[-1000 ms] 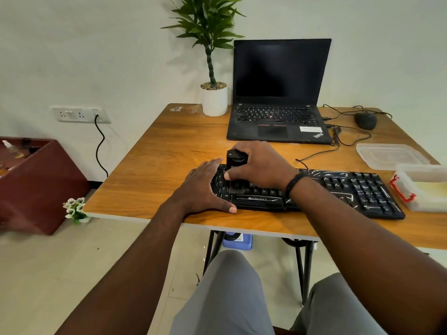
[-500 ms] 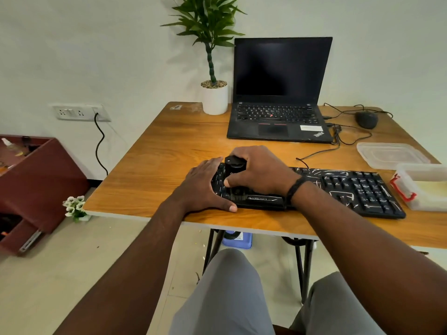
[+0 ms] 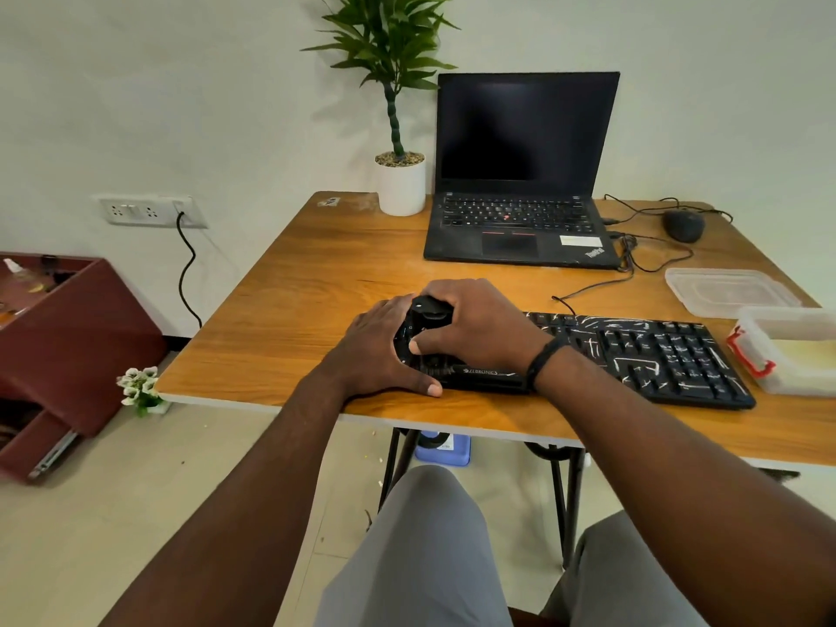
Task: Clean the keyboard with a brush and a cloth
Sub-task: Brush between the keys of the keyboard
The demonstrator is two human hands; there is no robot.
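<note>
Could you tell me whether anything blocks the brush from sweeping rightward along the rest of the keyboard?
Nothing visible does: the right hand holds the brush at the left end, and the keyboard bears only white debris.

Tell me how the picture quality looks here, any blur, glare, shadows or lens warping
Head view: sharp overall, with soft even light and no harsh glare; the laptop screen is dark. The plant casts a faint shadow on the wall. Wide-angle distortion splays the table edges and stretches the forearms. The brush is mostly hidden beneath the right hand.

A wooden table (image 3: 316, 282) bears keyboard (image 3: 656, 355), laptop (image 3: 520, 228), potted plant (image 3: 400, 183), mouse (image 3: 683, 224), containers (image 3: 724, 291).
</note>
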